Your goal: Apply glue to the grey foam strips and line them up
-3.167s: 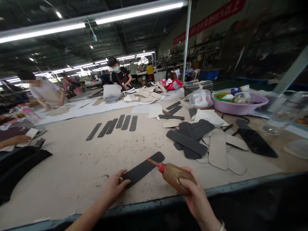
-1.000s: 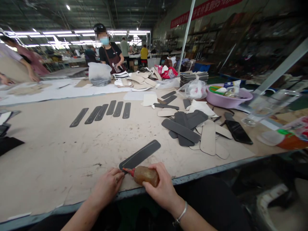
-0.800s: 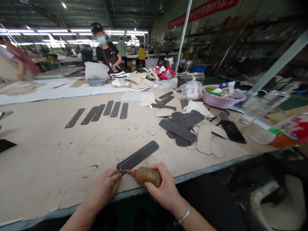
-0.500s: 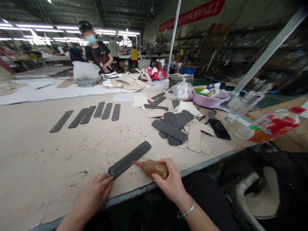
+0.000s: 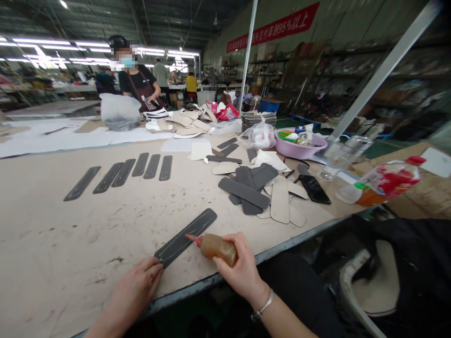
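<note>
My left hand (image 5: 141,280) pinches the near end of a dark grey strip (image 5: 192,230) with rounded ends, which lies slantwise on the table. Thin pale lines of glue run along the strip's face. In my right hand (image 5: 241,267) is a brownish squeeze glue bottle (image 5: 217,248), held on its side with fingers and thumb wrapped round it. Its red nozzle (image 5: 193,238) points left, with the tip over the middle part of the strip; whether it touches cannot be made out. Several similar grey strips (image 5: 151,166), marked with pale lines, lie in a row further off to the left.
A loose heap of grey and beige pieces (image 5: 243,193) lies right of centre. Beyond are a phone (image 5: 314,188), a purple basin (image 5: 299,149), a clear jar (image 5: 347,157) and a drink bottle (image 5: 391,182). A masked co-worker (image 5: 139,87) stands behind the far table. The table edge (image 5: 282,248) runs close by my right forearm.
The glue bottle's nozzle has moved a little left, from the strip's near long edge to over its face. My left hand keeps its hold on the end. The whole view has shifted slightly.
</note>
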Demonstrator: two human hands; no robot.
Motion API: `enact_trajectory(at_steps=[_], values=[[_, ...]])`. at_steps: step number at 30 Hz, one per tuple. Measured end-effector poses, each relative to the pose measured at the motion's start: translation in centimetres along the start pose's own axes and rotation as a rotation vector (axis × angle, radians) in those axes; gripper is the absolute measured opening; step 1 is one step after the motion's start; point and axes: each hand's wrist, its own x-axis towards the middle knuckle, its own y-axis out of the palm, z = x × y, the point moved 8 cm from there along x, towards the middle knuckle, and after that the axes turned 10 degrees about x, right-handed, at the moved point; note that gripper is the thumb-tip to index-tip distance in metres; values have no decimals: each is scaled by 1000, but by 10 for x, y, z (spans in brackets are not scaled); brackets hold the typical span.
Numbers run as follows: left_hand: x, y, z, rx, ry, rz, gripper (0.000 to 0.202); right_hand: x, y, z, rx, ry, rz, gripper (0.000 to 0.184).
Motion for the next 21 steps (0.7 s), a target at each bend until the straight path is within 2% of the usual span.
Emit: enact_trajectory(at_steps=[3,5,7,10,14,17,21], values=[[0,2,0,-20,-17,18,38,-3,22,6,34,15,91,34],[0,2,0,-21,-20,19,36,-1,25,6,-8,19,107,34],[0,1,0,-14,-14,2,36,5,15,1,-76,22,62,34],[-1,1,0,-6,4,-40,34,14,-10,-12,-176,19,-63,31],[-2,1,1,21,33,-99,35,22,-37,-33,-204,29,-208,29],[-3,1,0,38,68,-140,36,26,-43,-44,-183,60,-264,31],[-4,1,-1,40,97,-195,33,30,-37,-49,-185,97,-247,30]])
